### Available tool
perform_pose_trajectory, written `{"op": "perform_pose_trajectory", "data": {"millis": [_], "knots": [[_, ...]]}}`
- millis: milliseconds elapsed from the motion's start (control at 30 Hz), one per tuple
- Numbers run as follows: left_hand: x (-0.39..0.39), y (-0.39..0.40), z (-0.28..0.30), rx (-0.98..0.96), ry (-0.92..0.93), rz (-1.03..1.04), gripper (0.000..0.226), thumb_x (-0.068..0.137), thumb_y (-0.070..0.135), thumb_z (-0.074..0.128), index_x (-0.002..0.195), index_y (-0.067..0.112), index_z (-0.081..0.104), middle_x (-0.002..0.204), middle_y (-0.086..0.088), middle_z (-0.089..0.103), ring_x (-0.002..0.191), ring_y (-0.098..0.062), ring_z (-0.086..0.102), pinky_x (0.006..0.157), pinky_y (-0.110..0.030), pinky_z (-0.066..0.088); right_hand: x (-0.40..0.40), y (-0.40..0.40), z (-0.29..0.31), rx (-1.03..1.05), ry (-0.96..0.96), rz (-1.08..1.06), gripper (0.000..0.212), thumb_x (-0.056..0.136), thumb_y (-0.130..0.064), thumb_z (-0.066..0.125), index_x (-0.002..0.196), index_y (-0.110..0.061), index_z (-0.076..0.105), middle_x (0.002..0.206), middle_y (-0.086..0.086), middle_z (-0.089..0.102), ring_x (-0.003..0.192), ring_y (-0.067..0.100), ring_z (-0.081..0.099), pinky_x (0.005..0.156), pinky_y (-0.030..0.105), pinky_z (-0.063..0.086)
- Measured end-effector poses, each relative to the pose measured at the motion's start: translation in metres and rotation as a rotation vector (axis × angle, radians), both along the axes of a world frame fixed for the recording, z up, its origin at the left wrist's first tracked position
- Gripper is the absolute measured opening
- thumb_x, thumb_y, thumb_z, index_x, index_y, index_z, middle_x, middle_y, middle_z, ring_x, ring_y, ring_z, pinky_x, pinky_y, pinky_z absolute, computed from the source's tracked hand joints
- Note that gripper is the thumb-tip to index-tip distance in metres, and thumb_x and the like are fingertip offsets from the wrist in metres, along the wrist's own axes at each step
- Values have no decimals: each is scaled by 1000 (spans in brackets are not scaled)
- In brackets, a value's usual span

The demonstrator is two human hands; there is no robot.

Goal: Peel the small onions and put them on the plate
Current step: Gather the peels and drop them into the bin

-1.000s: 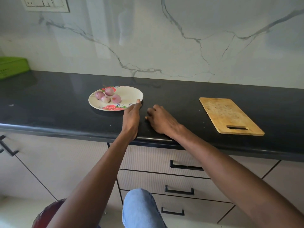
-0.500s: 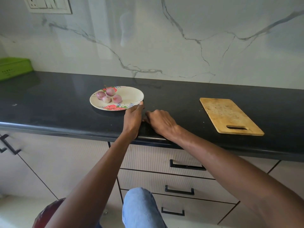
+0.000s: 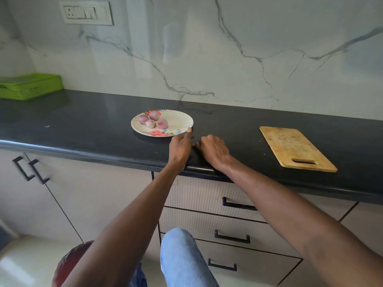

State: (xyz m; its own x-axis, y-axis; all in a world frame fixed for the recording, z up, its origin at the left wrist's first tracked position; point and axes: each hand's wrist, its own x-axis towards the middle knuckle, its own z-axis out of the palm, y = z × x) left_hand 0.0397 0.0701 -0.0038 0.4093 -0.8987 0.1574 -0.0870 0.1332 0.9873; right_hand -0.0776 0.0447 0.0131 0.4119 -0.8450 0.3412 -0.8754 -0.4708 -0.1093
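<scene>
A white plate with a floral rim (image 3: 180,118) sits on the black counter (image 3: 83,125). Several small peeled pinkish onions (image 3: 153,120) lie together on its left half. My left hand (image 3: 180,146) stands on its edge just right of the plate, its fingers fairly straight and a fingertip touching the plate's right rim. My right hand (image 3: 212,151) rests on the counter right beside it. Its fingers are curled toward the left hand, with the tips on the counter and nothing visible in them.
A wooden cutting board (image 3: 294,148) lies on the counter to the right. A green plastic basket (image 3: 29,85) stands at the far left against the marble wall. Drawers with black handles (image 3: 238,205) are below the counter edge, and my knee in jeans (image 3: 182,255) is in front.
My right hand has slid left across the counter until it is next to my left hand, and its fingers have curled in. My left hand has stayed at the plate's rim.
</scene>
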Motion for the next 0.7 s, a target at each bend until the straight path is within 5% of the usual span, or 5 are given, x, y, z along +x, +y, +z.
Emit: {"op": "perform_pose_trajectory", "data": {"millis": [167, 200, 367, 567, 700], "knots": [[0, 7, 2, -15, 43, 17, 47, 106, 43, 46, 111, 6, 74, 94, -27, 68, 124, -28, 41, 73, -39, 45, 7, 4, -3, 14, -16, -135, 32, 101, -9, 36, 93, 0, 65, 99, 20, 69, 78, 34, 59, 65, 35, 37], [0, 9, 3, -21, 61, 10, 46, 105, 44, 47, 109, 7, 75, 87, -24, 67, 86, -10, 45, 74, -38, 47, 9, 6, -3, 11, -16, -165, 33, 101, -6, 34, 96, 0, 66, 101, 20, 69, 83, 35, 62, 65, 35, 38], [13, 10, 2, -106, 308, 34, 29, 101, 34, 57, 87, 20, 77, 93, 2, 78, 102, -18, 70, 101, -39, 52, 41, 22, -4, 66, -118, -201, 31, 100, -7, 39, 106, -2, 69, 108, 21, 70, 100, 40, 66, 69, 36, 40], [60, 29, 13, -217, 463, 238, 22, 96, 17, 60, 84, 9, 76, 79, -2, 75, 79, -15, 69, 79, -32, 55, 125, 17, 8, 589, -1096, -191, 21, 86, -19, 61, 102, -11, 73, 98, 16, 74, 78, 31, 67, 62, 32, 51], [124, 56, 16, -325, 541, 375, 33, 105, 20, 53, 82, 2, 71, 81, -10, 71, 82, -19, 68, 84, -30, 59, 173, 16, 11, 1067, -1562, -138, 26, 95, -9, 51, 71, -19, 44, 50, -3, 35, 27, 8, 28, 32, 11, 23]]}}
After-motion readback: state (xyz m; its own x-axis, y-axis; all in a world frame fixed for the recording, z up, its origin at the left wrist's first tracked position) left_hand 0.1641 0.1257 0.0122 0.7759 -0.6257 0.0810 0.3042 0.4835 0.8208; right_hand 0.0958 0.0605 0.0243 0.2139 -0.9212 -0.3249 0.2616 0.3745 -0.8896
